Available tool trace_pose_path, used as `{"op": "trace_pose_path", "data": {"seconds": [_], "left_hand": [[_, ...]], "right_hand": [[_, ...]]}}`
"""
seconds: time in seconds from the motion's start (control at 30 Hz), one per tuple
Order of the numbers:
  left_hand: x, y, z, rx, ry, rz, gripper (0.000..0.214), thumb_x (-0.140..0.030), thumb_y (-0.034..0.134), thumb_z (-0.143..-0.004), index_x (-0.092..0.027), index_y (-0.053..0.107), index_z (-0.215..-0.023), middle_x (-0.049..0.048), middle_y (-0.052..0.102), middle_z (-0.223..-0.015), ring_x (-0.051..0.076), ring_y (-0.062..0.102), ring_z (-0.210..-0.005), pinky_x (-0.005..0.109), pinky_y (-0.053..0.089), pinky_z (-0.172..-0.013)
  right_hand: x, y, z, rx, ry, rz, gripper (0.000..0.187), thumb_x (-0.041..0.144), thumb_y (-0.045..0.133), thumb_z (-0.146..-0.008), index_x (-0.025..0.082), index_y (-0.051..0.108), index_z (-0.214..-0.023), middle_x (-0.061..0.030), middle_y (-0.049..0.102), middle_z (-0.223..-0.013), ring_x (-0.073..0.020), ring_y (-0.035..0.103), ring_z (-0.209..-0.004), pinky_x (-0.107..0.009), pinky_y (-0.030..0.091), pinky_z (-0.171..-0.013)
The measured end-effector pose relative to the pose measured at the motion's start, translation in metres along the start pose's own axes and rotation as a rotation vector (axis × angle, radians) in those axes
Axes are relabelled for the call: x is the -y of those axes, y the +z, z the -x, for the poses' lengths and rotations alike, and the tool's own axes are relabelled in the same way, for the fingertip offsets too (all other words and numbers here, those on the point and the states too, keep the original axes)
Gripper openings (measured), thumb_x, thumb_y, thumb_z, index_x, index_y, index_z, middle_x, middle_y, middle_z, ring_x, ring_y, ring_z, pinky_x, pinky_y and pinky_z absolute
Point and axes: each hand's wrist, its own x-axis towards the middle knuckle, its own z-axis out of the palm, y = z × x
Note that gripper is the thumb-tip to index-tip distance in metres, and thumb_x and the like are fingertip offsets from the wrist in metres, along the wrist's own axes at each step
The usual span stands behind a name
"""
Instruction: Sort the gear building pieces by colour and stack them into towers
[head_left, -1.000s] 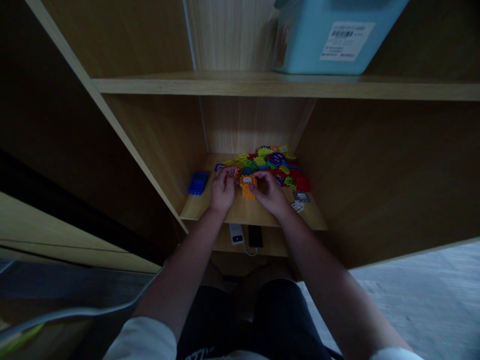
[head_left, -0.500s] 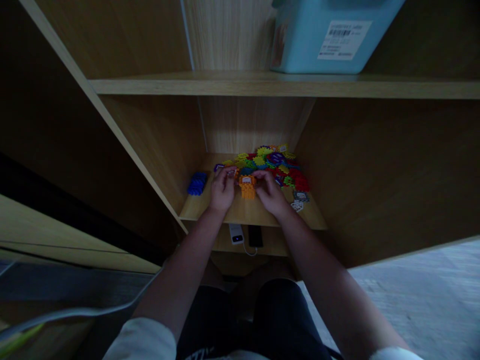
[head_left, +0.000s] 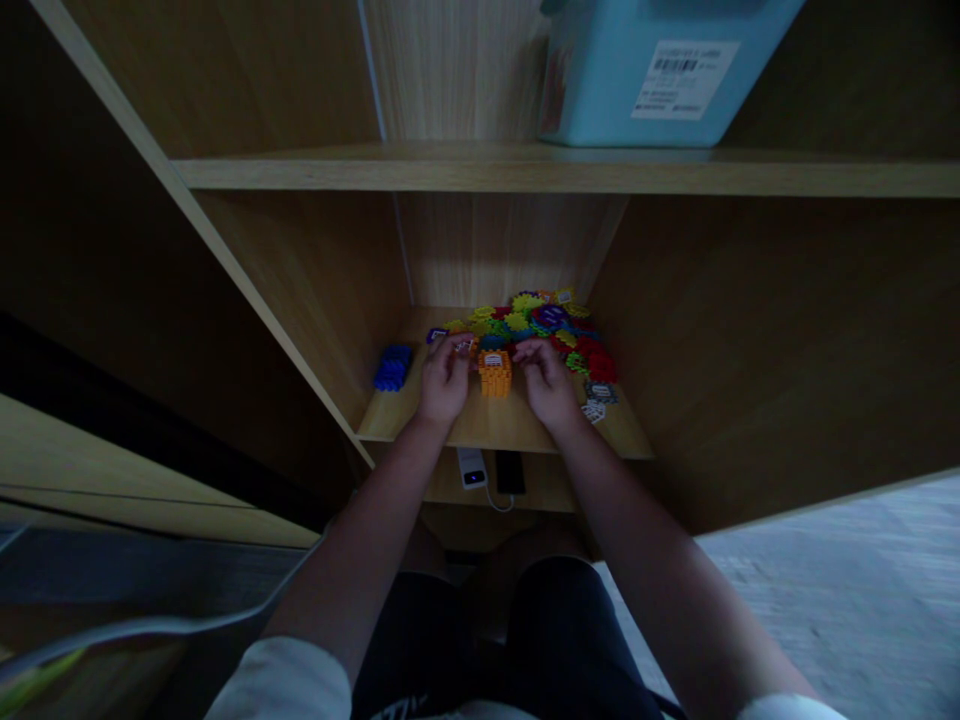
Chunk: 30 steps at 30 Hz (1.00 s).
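R hand (head_left: 547, 382): grip released, fingers just beside orange stack (head_left: 496, 376), which stands on mid. shelf (head_left: 487, 428) betw. the hands. L hand (head_left: 444, 384): fingers curled at orange pc. (head_left: 465, 347); from here can't tell if grip is clenched on it. Compartment also contains multicol. heap (head_left: 555, 318) at rear, blue stack (head_left: 393, 368) nr. L wall. Below: white device (head_left: 472, 468) w/ cable, black device (head_left: 510, 472). Above: lt.-blue bin (head_left: 600, 90), labelled, contents hidden.

1. a light-blue bin (head_left: 600, 90) is set on the upper shelf board (head_left: 337, 174).
2. a white barcode label (head_left: 684, 80) is stuck to it, above the upper shelf board.
3. well below the upper shelf board, a white device (head_left: 472, 468) and a black slab (head_left: 510, 472) are laid, with a white cord (head_left: 500, 510) looped between.
4. grey floor (head_left: 847, 590) is seen below the upper shelf board's right end.
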Motion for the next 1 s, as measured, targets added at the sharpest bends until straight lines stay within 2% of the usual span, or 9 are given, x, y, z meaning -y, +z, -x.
{"op": "trace_pose_path", "data": {"seconds": [0.2,0.5,1.0], "left_hand": [[0.0022,-0.0012,0.0006,0.001,0.005,-0.015,0.029,-0.040,0.055,-0.113,-0.023,0.077,-0.120,0.0115,0.072,-0.124,0.026,0.074,-0.110,0.034,0.070,-0.073],[0.0004,-0.0019,0.0010,0.004,-0.020,0.004,0.030,-0.040,0.053,-0.112,-0.022,0.077,-0.120,0.0111,0.071,-0.123,0.024,0.073,-0.106,0.031,0.070,-0.067],[-0.0029,-0.0007,0.0008,0.016,-0.043,0.019,0.029,-0.039,0.055,-0.111,-0.022,0.077,-0.119,0.0115,0.072,-0.123,0.024,0.074,-0.106,0.031,0.071,-0.066]], "right_hand": [[0.0024,-0.0002,0.0004,0.003,0.015,0.011,0.019,0.023,0.051,-0.103,0.029,0.064,-0.116,-0.0038,0.075,-0.106,-0.0246,0.072,-0.104,-0.044,0.056,-0.099],[0.0023,-0.0007,0.0003,0.026,0.015,-0.019,0.019,0.023,0.051,-0.104,0.029,0.063,-0.117,-0.0026,0.075,-0.102,-0.0234,0.074,-0.101,-0.042,0.055,-0.098],[0.0037,-0.0012,-0.0001,0.020,0.021,0.011,0.017,0.026,0.052,-0.103,0.029,0.064,-0.115,-0.0020,0.076,-0.099,-0.0226,0.075,-0.096,-0.041,0.057,-0.094]]}}
